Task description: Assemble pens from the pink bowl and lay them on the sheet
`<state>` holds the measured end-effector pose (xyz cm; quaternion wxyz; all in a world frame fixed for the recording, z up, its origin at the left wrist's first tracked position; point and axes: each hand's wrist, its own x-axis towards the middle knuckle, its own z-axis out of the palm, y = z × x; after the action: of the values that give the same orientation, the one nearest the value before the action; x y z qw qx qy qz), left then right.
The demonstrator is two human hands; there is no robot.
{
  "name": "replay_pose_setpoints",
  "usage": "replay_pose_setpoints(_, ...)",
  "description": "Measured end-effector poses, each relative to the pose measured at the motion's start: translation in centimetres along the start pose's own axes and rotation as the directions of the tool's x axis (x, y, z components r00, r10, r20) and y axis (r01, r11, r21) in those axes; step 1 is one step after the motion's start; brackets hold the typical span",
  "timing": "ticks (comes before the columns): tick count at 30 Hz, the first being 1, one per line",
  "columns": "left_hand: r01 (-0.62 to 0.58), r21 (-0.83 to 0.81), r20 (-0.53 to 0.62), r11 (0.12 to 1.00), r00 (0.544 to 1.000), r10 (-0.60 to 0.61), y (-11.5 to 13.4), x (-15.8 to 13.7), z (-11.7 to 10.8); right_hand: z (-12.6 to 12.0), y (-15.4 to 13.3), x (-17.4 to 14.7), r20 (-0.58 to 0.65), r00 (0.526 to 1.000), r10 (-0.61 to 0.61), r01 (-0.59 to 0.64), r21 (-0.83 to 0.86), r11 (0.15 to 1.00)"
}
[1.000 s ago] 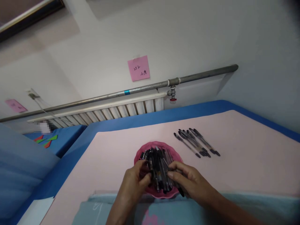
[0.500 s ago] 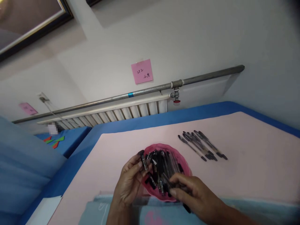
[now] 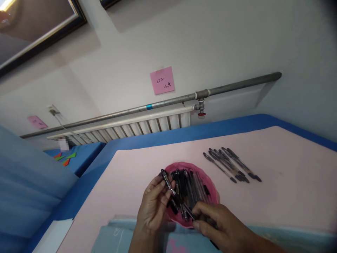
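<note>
My left hand (image 3: 154, 202) pinches a small black-and-clear pen cap (image 3: 166, 179) between thumb and fingers, above the left side of a pink basket (image 3: 212, 186). Between the thumb and forefinger of my right hand (image 3: 222, 223) is a pen (image 3: 190, 213), its tip end pointing up and left towards the cap; the two are apart. The pen's dark rear end shows below my palm. Clear pen barrels (image 3: 196, 188) and short black pen parts (image 3: 173, 204) fill the basket. Several assembled black pens (image 3: 229, 163) lie side by side to the right.
A pink sheet (image 3: 137, 168) covers the blue table (image 3: 163, 138). Light-blue cloth (image 3: 113, 239) lies along the near edge, with white paper (image 3: 54, 235) at left. Behind the table are a radiator (image 3: 147, 125) and a pipe (image 3: 179, 99). Coloured pieces (image 3: 70, 155) lie on another blue surface.
The cap in my left hand has turned, its lower end now slanting right towards the pen. The pen's tip end shows more clearly. The whole view has shifted slightly.
</note>
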<state>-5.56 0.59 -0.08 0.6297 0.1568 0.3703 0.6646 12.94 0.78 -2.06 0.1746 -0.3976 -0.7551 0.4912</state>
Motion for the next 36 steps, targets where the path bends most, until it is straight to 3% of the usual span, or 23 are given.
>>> replay_pose_setpoints(12,0.005,0.043,-0.04,0.999,0.999,-0.003,-0.9,-0.3,0.5,0.3,0.7,0.0,-0.064,0.998,0.024,-0.021,0.05,0.999)
replay_pose_setpoints(18,-0.051,0.181,-0.073,0.982,0.995,0.066,-1.5,-0.5,0.8,0.4,0.4,-0.2,-0.099,0.994,0.049,-0.038,0.118,0.992)
replay_pose_setpoints(25,0.007,0.231,-0.023,0.973,1.0,-0.001,-1.8,-1.2,1.1,0.4,0.5,-0.3,-0.148,0.987,0.057,-0.033,0.158,0.987)
replay_pose_setpoints(30,-0.005,0.231,0.003,0.973,1.0,0.005,-1.7,-1.0,1.1,0.3,0.9,-0.4,-0.09,0.993,0.08,-0.062,0.187,0.98)
replay_pose_setpoints(36,-0.014,0.238,0.031,0.971,1.0,0.007,-2.1,-0.9,0.7,0.1,0.6,-0.3,-0.141,0.988,0.066,-0.052,0.101,0.994)
